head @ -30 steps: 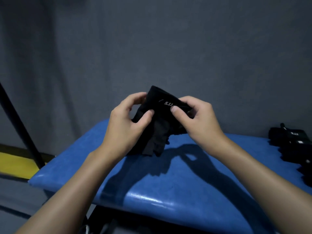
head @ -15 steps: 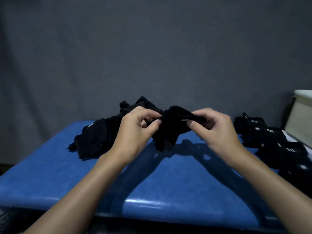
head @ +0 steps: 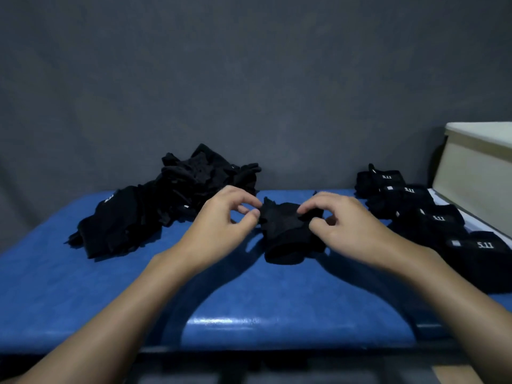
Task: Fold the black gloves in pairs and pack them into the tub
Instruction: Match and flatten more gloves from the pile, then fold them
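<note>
Left hand (head: 221, 228) and right hand (head: 352, 225) fingers pinch a black glove pair (head: 285, 236) on the bench (head: 249, 300), cuff nearest, lengthwise away; tub (head: 473, 173) interior hidden.

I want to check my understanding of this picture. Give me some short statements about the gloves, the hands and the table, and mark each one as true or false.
1. The left hand and the right hand both grip one black glove in the middle. True.
2. The loose glove pile lies to the right of the hands. False: it lies to their left, towards the back.
3. The folded gloves show white "5.11" marks. True.
4. The table is green. False: it is blue.
</note>
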Demonstrator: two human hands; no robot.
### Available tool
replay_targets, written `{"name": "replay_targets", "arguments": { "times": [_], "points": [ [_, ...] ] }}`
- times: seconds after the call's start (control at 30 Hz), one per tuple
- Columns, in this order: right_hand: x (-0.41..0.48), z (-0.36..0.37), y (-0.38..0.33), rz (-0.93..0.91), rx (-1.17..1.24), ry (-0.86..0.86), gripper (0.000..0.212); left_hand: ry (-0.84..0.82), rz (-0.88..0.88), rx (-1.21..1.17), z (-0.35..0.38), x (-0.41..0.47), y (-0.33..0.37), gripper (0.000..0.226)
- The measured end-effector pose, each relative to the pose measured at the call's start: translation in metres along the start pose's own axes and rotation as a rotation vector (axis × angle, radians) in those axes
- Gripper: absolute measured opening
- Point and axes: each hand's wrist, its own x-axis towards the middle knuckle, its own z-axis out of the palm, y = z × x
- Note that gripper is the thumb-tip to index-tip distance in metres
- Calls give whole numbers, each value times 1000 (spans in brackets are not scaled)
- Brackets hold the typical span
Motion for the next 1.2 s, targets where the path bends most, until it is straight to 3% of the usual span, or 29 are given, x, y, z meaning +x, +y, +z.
{"name": "replay_targets", "arguments": {
  "times": [0.1, 0.37, 0.47, 0.57, 0.7, 0.8, 0.93, 1.07, 1.2],
  "points": [
    [-1, 0, 10, 1, -112, -5, 16, -134, -50, 96, 8, -2, -11, 17],
    [-5, 9, 27, 157, -276, -232, 51, -247, 61, 263, 25, -4, -12, 52],
    [-7, 12, 26, 161, -282, -299, 53, -322, 84, 354, 27, -5, -11, 40],
    [-4, 12, 27, 139, -230, -215, 44, -348, 91, 497, 25, -7, -9, 47],
    [3, 13, 28, 75, -216, -36, 29, -321, 99, 544, 20, -7, -9, 34],
    [5, 21, 29, 23, -205, -47, 27, -276, 90, 563, 20, -5, -12, 36],
    [18, 24, 31, 25, -55, 98, 32, -298, 72, 522, 19, -4, -18, 36],
    [24, 27, 34, 178, -120, -91, 44, -305, 72, 503, 18, -7, -16, 53],
    [25, 33, 30, 189, -176, -128, 43, -357, 65, 548, 15, -8, -17, 76]
  ]
}}
